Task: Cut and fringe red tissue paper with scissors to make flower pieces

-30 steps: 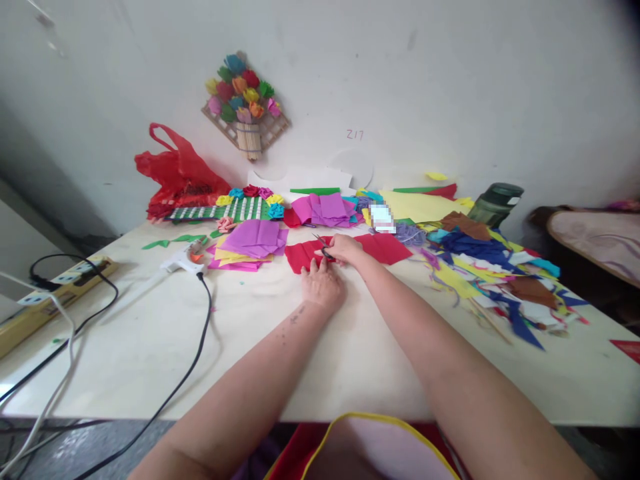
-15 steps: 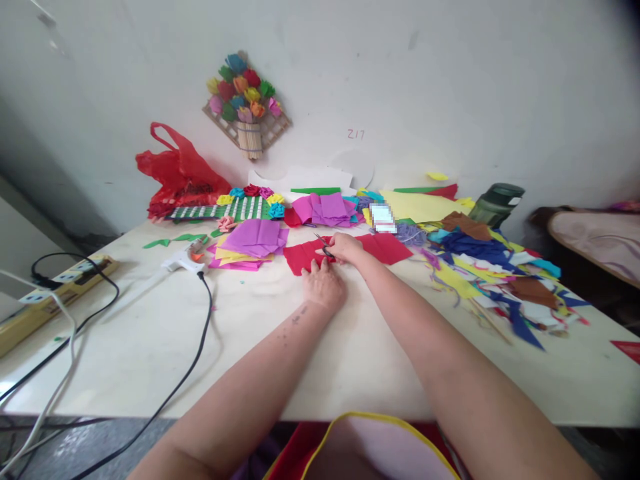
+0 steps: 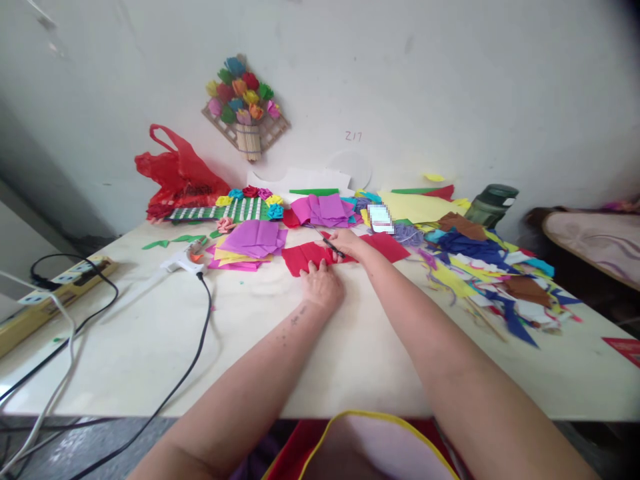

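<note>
Red crepe-like paper [image 3: 300,259] lies on the white table in front of me, stretching to both sides of my hands. My left hand [image 3: 323,285] rests on its near edge with fingers spread, pressing it down. Closed round a small pair of scissors [image 3: 333,248] with dark handles, my right hand [image 3: 346,241] is just above and beyond the left one, over the paper. The scissors' tips point up and left; whether the blades touch the paper I cannot tell. Left of the red paper is a pile of purple, yellow and pink sheets [image 3: 253,240].
A white glue gun [image 3: 185,261] with a black cord lies left, near a power strip [image 3: 60,287]. Coloured scraps [image 3: 505,280] cover the right side. At the back are a red bag [image 3: 175,173], paper flowers [image 3: 275,211], a phone [image 3: 381,219] and a green bottle [image 3: 490,207].
The scissors have turned in my right hand, their dark handles now showing more, lower and to the right. My left hand stays on the red paper. The view has shifted slightly.
</note>
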`<action>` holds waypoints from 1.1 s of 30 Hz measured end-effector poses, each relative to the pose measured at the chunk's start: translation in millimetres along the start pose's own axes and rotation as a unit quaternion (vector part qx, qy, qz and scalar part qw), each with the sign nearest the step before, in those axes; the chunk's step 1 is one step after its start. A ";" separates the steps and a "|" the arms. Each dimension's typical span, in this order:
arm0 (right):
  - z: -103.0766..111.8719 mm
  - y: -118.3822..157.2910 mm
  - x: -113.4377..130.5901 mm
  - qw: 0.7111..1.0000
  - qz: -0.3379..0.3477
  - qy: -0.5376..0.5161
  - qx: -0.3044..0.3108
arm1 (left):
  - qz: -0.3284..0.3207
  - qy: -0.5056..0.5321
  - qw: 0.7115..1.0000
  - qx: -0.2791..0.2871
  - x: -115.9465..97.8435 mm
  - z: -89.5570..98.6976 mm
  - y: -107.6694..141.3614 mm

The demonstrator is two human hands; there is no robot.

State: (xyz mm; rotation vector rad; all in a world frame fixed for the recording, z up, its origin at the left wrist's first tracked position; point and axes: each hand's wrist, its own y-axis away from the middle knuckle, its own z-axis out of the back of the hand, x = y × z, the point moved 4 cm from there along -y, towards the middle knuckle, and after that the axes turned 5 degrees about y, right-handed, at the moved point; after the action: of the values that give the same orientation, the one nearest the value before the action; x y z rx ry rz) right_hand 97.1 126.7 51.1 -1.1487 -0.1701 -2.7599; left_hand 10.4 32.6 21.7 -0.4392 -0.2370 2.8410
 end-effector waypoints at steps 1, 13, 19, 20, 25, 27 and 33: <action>2.8 2.6 1.2 0.999 0.008 -0.048 0.009 | -0.008 0.002 1.000 -0.007 0.1 1.8 0.3; 48.8 54.1 -41.6 0.910 -0.126 0.343 -0.193 | 0.155 0.090 0.968 -0.178 68.3 33.9 -16.5; 43.4 60.4 -60.3 0.918 -0.159 0.340 -0.129 | 0.186 0.102 0.955 -0.207 89.2 23.5 -19.5; 43.0 61.4 -61.5 0.926 -0.154 0.326 -0.114 | 0.191 0.104 0.954 -0.208 91.2 21.8 -20.2; 44.4 66.6 -59.8 0.942 -0.130 0.291 -0.104 | 0.185 0.176 0.949 -0.184 95.0 19.1 -25.2; 44.4 67.5 -56.1 0.940 -0.114 0.287 -0.145 | 0.181 0.248 0.933 -0.188 95.1 20.9 -26.1; 23.0 66.8 -42.2 0.981 -0.039 -0.060 -0.182 | 0.063 0.695 0.704 -0.133 78.1 19.9 -27.1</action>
State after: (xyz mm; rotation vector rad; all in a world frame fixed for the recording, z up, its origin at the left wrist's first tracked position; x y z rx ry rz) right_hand 154.4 68.7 40.3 -1.4219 0.2975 -2.8684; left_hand -61.7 77.6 24.4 -2.4358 -0.2672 1.7494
